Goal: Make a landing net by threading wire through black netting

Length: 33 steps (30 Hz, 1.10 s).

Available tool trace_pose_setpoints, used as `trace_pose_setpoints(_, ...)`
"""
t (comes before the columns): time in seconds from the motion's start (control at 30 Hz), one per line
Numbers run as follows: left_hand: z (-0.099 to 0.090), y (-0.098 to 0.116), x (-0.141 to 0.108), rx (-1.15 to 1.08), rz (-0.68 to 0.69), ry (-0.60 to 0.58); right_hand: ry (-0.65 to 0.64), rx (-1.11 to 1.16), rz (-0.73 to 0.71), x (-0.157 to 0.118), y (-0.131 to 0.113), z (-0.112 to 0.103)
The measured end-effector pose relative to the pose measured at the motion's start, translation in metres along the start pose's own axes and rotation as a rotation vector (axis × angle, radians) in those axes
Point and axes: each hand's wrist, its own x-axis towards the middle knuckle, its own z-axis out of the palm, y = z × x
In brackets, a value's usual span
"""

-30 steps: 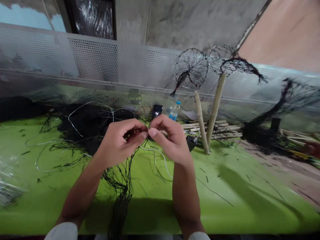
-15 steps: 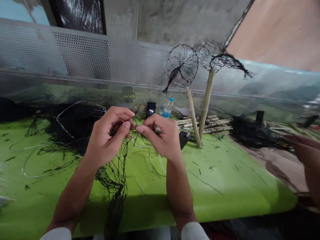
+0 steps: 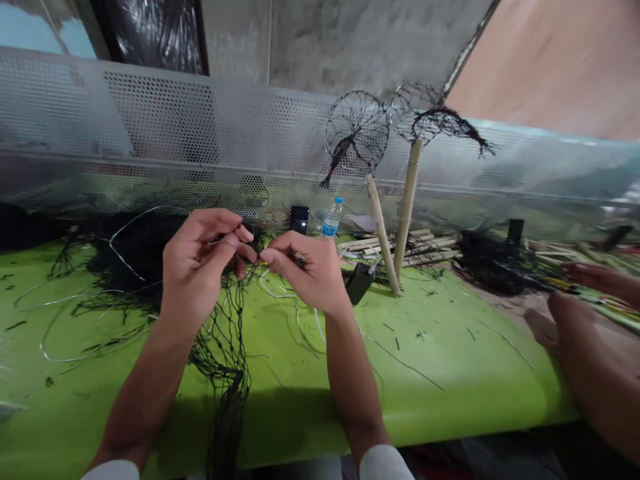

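Strands atop the black knotted mesh net (image 3: pixel 229 400), which is draped over the smooth lime-green table (image 3: pixel 450 360), are pinched in the fingertips of the left hand (image 3: pixel 193 273) and right hand (image 3: pixel 314 273), and could be lost through uneven pulling or snagged on the bent white wire (image 3: pixel 273 293) nearby.

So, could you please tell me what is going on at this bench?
The left hand and right hand pinch strands at the top of a black net, which hangs down over the table's near edge. Behind them stand a bottle and two upright bamboo pieces. At the far right, another person's hands are near more black netting.
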Motion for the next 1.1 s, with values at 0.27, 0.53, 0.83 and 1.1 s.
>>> trace_pose_setpoints(0.27,0.000,-0.001,-0.002,-0.030,-0.101,-0.022,-0.039,-0.030,-0.025,-0.002,-0.001,-0.007)
trace_pose_setpoints(0.53,0.002,0.001,-0.002,-0.106,-0.179,-0.142,0.005,-0.140,-0.033,-0.003,-0.006,-0.001)
trace_pose_setpoints(0.83,-0.006,0.008,-0.004,-0.059,-0.228,-0.399,0.097,-0.097,-0.110,-0.007,-0.011,-0.013)
trace_pose_setpoints(1.1,0.000,0.014,-0.007,-0.320,-0.365,-0.552,0.139,-0.219,-0.215,-0.011,-0.020,-0.017)
